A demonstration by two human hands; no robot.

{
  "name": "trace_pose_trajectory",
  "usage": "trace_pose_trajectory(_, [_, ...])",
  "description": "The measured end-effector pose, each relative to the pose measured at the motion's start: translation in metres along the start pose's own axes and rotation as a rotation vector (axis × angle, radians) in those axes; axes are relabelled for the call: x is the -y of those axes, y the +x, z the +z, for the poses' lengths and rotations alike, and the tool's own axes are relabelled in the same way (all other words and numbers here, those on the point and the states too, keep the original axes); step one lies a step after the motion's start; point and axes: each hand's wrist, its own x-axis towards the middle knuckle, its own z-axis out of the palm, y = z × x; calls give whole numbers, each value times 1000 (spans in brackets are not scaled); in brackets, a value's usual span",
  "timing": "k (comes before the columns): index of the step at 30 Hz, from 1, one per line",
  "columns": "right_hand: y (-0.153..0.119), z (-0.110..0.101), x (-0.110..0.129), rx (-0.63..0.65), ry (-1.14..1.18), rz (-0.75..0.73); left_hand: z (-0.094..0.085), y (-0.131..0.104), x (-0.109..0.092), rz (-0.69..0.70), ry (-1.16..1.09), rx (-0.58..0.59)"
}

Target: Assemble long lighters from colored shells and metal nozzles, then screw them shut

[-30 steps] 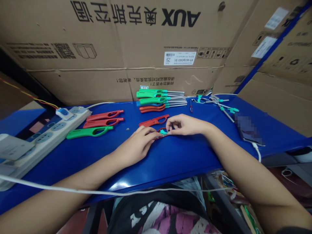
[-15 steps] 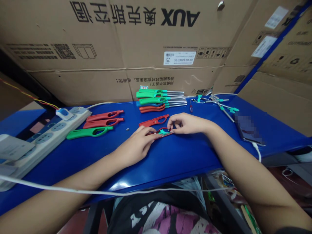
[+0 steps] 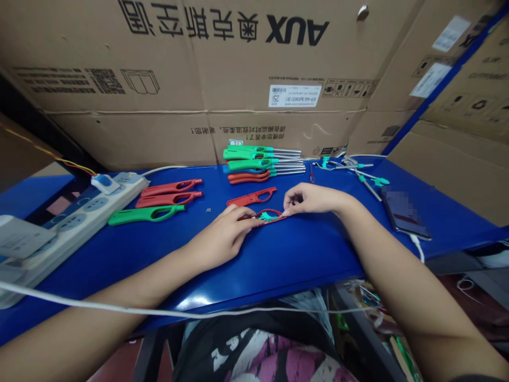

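Observation:
My left hand [image 3: 226, 233] is closed around the rear end of a red lighter shell half [image 3: 272, 222], its fingers covering that end. A teal trigger piece [image 3: 267, 215] lies inside the shell. At the shell's narrow right end, the thumb and fingers of my right hand [image 3: 308, 199] are pinched together; whatever sits between the tips is too small to make out. Just behind lies the matching red shell half [image 3: 250, 198], flat on the blue table [image 3: 254, 270].
Several assembled lighters [image 3: 254, 164] with metal tubes are stacked at the back. Red and green handles [image 3: 147, 214] lie beside a white power strip [image 3: 81, 217]. Tiny screws [image 3: 208, 210], a small screwdriver [image 3: 312, 174], loose tubes [image 3: 369, 185] and a phone [image 3: 403, 212] also lie around. A white cable [image 3: 191, 315] crosses in front.
My right hand has shifted slightly right, from over the teal piece to the shell's right end, so more of the shell shows. My left hand stays on the shell.

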Motion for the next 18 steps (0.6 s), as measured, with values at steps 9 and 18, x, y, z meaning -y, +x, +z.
trace_pose_trajectory(9, [3, 6, -7, -31, 63, -80, -1, 0, 2, -3, 4, -5])
trace_pose_trajectory(18, [20, 29, -5, -404, -229, -367, 2, -1, 6, 7, -18, -57])
